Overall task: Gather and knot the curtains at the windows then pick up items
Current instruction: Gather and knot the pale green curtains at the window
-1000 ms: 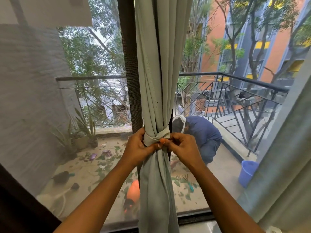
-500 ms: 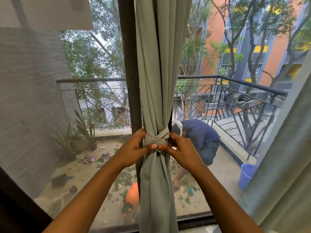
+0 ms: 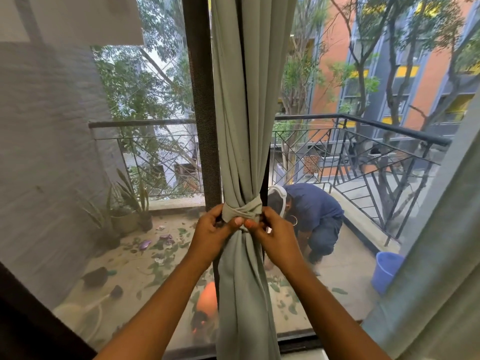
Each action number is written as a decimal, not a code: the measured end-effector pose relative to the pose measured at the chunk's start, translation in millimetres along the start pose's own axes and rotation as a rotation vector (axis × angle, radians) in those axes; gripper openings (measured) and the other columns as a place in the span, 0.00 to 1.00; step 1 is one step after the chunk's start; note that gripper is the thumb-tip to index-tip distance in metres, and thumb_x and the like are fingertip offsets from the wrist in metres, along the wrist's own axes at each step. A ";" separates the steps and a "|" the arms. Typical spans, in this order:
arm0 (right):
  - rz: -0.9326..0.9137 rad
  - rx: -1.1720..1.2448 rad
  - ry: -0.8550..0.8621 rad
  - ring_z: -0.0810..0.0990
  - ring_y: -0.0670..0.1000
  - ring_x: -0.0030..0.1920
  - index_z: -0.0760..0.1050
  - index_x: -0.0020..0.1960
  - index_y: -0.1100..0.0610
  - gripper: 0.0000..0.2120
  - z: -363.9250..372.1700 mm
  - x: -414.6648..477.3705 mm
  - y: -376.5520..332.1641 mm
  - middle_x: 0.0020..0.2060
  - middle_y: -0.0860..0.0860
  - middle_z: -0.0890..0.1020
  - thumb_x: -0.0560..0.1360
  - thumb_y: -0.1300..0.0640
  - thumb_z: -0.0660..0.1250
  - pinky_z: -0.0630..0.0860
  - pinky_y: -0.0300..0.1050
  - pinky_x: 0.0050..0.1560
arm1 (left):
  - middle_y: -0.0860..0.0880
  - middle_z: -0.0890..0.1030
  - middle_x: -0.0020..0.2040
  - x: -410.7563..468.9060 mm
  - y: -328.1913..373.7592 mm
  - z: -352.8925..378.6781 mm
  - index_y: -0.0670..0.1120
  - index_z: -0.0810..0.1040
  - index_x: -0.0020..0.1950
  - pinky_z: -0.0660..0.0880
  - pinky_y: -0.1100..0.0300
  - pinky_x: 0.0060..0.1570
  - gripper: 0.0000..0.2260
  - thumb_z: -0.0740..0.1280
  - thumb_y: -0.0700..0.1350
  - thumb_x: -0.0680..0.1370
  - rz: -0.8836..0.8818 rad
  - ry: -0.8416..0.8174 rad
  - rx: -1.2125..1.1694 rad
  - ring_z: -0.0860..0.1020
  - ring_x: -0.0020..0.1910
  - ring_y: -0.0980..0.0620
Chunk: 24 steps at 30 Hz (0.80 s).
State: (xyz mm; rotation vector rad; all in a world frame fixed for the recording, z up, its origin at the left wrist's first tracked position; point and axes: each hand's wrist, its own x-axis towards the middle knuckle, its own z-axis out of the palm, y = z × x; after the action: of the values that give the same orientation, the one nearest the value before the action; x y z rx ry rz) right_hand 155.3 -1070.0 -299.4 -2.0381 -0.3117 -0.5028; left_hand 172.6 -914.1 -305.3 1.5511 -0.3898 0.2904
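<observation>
My left hand [image 3: 211,231] and right hand [image 3: 276,236] each keep a closed grip on the knot [image 3: 242,210], thumbs meeting just under it. The curtain [image 3: 241,113] hangs gathered before the window post [image 3: 201,100].

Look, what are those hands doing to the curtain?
A person is tying back the grey curtain at the window. The left hand and the right hand pinch the knot wound round the gathered cloth, one on each side. Outside on the balcony, another person crouches near a blue bucket.
</observation>
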 end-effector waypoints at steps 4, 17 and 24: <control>-0.002 -0.084 -0.077 0.74 0.33 0.39 0.74 0.57 0.54 0.15 4.7 -7.9 -4.4 0.41 0.41 0.78 0.72 0.51 0.70 0.68 0.22 0.40 | 0.55 0.86 0.45 -18.6 -18.8 2.9 0.47 0.79 0.53 0.78 0.63 0.47 0.11 0.66 0.33 0.76 -0.064 0.057 -0.064 0.83 0.47 0.56; -0.116 0.241 -0.052 0.67 0.49 0.67 0.49 0.76 0.49 0.40 -112.3 89.6 -137.2 0.74 0.52 0.62 0.72 0.42 0.66 0.66 0.53 0.68 | 0.47 0.67 0.74 81.9 119.9 -31.4 0.58 0.53 0.77 0.68 0.52 0.66 0.56 0.74 0.72 0.55 0.115 -0.171 0.017 0.68 0.71 0.50; -0.361 0.185 0.241 0.69 0.53 0.68 0.50 0.76 0.51 0.29 -97.1 171.7 -185.2 0.73 0.53 0.64 0.80 0.48 0.58 0.64 0.44 0.68 | 0.52 0.69 0.71 149.7 200.9 23.8 0.50 0.58 0.77 0.67 0.58 0.68 0.28 0.61 0.56 0.80 0.401 0.140 0.095 0.70 0.70 0.51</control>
State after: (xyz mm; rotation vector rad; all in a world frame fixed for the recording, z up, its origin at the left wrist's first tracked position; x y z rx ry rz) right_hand 208.0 -1061.4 -34.1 -1.7255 -0.5615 -0.8992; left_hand 222.4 -946.0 -60.7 1.5264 -0.5828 0.7341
